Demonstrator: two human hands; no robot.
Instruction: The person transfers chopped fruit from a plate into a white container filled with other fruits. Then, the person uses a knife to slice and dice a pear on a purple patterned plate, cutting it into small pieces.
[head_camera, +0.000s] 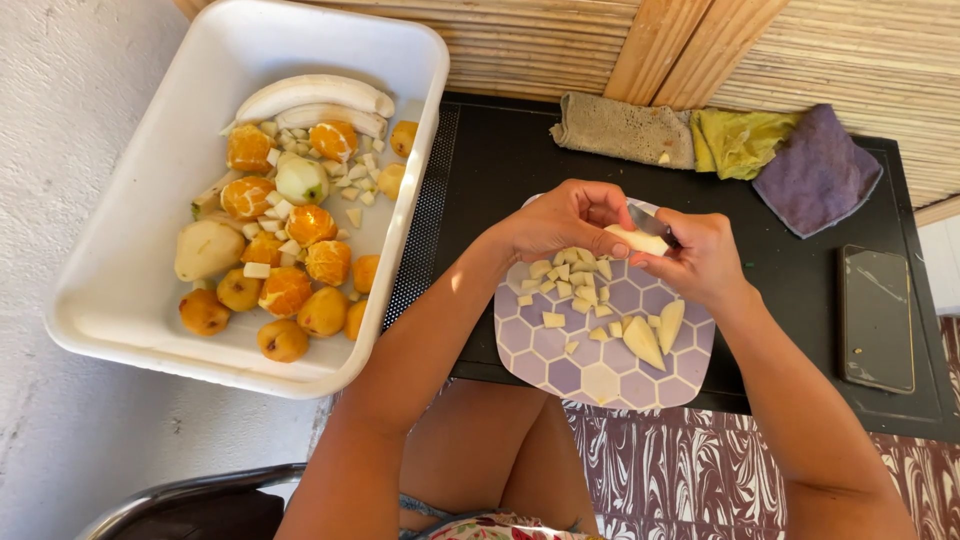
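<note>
So a pale wedge of peeled fruit (638, 240) is being held up just above the cutting board (603, 380), pinched between both hands. The left hand (562, 220) is curled over it from the top, fingers (610, 205) closed on the piece. The right hand (700, 258) is clenched around a small knife (645, 220), with the blade laid against the wedge; the handle is hidden in the grip.

Underneath, the board is patterned with purple and white hexagons, and a heap of small diced cubes (572, 272) is piled at its far side. Two bigger slices (655, 333) are lying nearer the right edge. The board is set on a black bench (500, 160).

Off to the left, a big white tub (120, 290) is parked, loaded with peeled oranges (285, 290), a peeled banana (315, 93), a couple of pale peeled pears (206, 248), small yellow-orange fruits (322, 312) and scattered dice. Along the back of the bench three cloths are lined up: a tan one (622, 128), a yellow one (742, 140) and a purple one (818, 170). A dark phone (877, 318) is laid flat at the far right.
</note>
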